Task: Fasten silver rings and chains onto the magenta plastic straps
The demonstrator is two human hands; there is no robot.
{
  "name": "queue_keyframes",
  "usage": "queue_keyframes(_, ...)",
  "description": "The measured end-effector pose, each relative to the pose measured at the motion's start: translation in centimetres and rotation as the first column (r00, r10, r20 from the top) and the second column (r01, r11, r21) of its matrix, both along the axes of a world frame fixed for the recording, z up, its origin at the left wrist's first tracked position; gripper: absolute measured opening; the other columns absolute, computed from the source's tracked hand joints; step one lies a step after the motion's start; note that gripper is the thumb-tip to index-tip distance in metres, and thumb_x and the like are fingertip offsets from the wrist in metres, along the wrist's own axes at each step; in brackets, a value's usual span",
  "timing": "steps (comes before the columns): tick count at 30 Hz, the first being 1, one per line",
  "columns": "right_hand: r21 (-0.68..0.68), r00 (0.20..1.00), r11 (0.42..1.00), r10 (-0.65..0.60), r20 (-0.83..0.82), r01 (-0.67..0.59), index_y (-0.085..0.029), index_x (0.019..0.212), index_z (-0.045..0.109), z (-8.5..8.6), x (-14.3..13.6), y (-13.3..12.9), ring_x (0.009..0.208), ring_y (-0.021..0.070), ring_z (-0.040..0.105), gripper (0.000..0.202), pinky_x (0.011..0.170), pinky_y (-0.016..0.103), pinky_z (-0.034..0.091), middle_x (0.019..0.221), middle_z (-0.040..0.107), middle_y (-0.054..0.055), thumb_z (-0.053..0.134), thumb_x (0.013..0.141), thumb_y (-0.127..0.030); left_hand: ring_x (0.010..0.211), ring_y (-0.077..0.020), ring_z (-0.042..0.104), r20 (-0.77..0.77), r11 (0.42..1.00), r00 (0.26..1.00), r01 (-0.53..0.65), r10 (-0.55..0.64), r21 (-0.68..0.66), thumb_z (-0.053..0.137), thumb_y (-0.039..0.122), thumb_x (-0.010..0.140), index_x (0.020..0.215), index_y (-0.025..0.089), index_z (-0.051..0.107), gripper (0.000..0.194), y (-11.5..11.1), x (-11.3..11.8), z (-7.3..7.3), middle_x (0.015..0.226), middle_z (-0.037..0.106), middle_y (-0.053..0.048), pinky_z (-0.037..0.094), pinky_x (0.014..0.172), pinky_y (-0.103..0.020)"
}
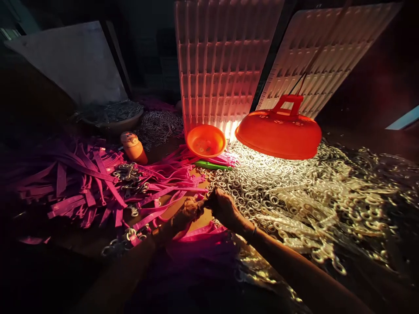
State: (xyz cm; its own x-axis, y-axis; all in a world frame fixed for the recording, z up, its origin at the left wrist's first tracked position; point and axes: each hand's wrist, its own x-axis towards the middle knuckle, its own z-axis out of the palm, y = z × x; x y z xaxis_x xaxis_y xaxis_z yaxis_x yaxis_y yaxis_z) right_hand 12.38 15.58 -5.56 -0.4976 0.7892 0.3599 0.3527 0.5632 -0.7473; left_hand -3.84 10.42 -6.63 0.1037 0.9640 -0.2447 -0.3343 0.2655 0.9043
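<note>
Head view, left hand point(187, 212) and right hand point(222, 206) pinching pink strap point(153, 216), strap running down-left.

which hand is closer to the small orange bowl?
Right, narrowly. The right hand sits almost straight below the small orange bowl; the left hand is below it and further to the left. Both pinch a pink strap.

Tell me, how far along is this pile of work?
Done, it seems: pink straps with metal rings lie left. In hand: the left hand and right hand meet on one pink strap, details too dark. Left: a heap of loose rings under the orange lamp, and many bare straps.
</note>
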Motion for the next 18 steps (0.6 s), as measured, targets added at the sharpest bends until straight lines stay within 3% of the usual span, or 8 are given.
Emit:
queue_keyframes(3,0.197,0.992,0.976,0.069,0.108,-0.089,-0.019,0.081,0.047,0.5,0.1,-0.5,0.067,0.0147,0.045,0.022,0.059,0.026,0.038,0.079,0.052,0.005,0.048,0.065,-0.004,0.044,-0.0057,0.033,0.028,0.991,0.992,0.126,-0.127,0.038,0.060,0.036,0.068,0.075,0.015,0.051,0.024,-0.2,-0.3,0.8,0.054,0.043,0.003,0.023,0.043,-0.020)
queue_keyframes(6,0.338,0.943,0.905,0.161,0.290,-0.258,-0.019,0.087,0.048,1.0,0.2,-0.4,0.069,0.0151,0.045,0.029,0.058,0.026,0.037,0.085,0.052,0.006,0.046,0.063,-0.001,0.039,-0.0044,0.026,-0.020,0.986,0.987,0.157,-0.158,-0.053,0.056,0.036,0.071,0.068,0.017,0.046,0.022,0.2,-0.5,1.1,0.049,0.039,0.005,0.017,0.040,-0.021)
queue_keyframes(10,0.327,0.904,0.878,0.226,0.362,-0.350,-0.018,0.093,0.050,1.4,0.2,0.0,0.064,0.0132,0.043,0.033,0.054,0.025,0.034,0.088,0.052,0.007,0.052,0.063,-0.004,0.035,-0.0038,0.022,-0.050,0.985,0.994,0.087,-0.095,-0.147,0.055,0.031,0.067,0.062,0.017,0.044,0.018,0.9,-0.7,0.7,0.044,0.037,0.006,0.016,0.038,-0.021)
queue_keyframes(14,0.275,0.885,0.860,0.341,0.317,-0.430,-0.019,0.089,0.051,1.4,-0.1,0.3,0.061,0.0112,0.040,0.026,0.054,0.024,0.033,0.084,0.053,0.005,0.049,0.067,-0.005,0.033,-0.0040,0.021,-0.038,0.960,0.990,0.122,-0.136,-0.252,0.052,0.027,0.066,0.055,0.018,0.041,0.018,1.4,-1.2,0.6,0.040,0.035,0.006,0.016,0.036,-0.021)
queue_keyframes(16,0.248,0.905,0.880,0.348,0.245,-0.406,-0.018,0.084,0.051,1.1,-0.5,0.6,0.061,0.0110,0.040,0.018,0.054,0.024,0.034,0.080,0.053,0.005,0.046,0.070,-0.007,0.033,-0.0046,0.022,-0.039,0.950,0.989,0.126,-0.143,-0.287,0.052,0.029,0.068,0.056,0.018,0.043,0.019,1.5,-1.2,0.9,0.039,0.035,0.006,0.018,0.036,-0.021)
queue_keyframes(18,0.160,0.963,0.950,0.261,0.074,-0.270,-0.018,0.078,0.049,0.7,-1.0,1.4,0.061,0.0111,0.041,0.007,0.054,0.023,0.036,0.075,0.052,0.004,0.045,0.076,-0.012,0.036,-0.0066,0.032,-0.066,0.973,0.993,0.078,-0.095,-0.217,0.053,0.032,0.071,0.061,0.016,0.049,0.019,1.6,-0.9,1.1,0.044,0.042,0.003,0.026,0.039,-0.021)
